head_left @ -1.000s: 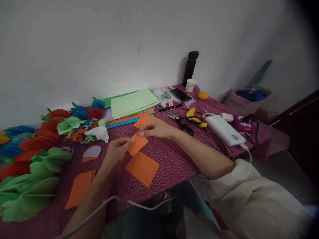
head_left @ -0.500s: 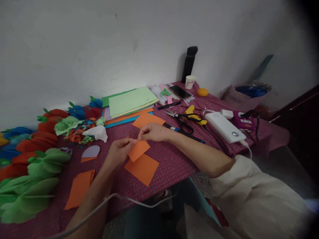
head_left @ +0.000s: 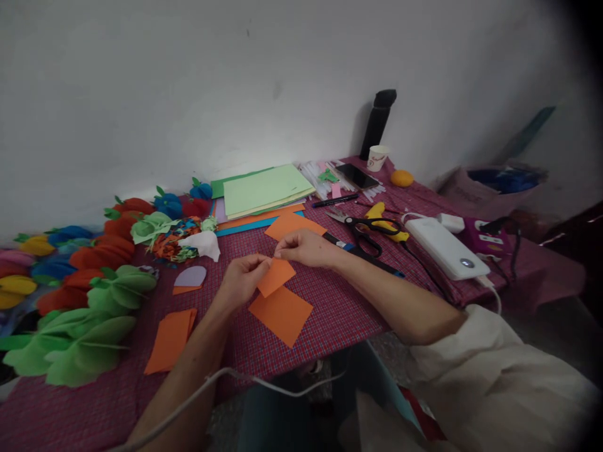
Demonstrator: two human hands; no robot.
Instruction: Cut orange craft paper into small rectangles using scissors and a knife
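Left hand and right hand pinch small orange paper; uneven pull could, I judge, skew a crease.

Orange paper piece, one: plain, straight-edged, pinched at its upper corner, lower corner pointing toward the near edge of the tabletop. Positioned between near and far edges, well in from both.

The left hand and right hand both pinch one small orange paper; scissors lie right of them.
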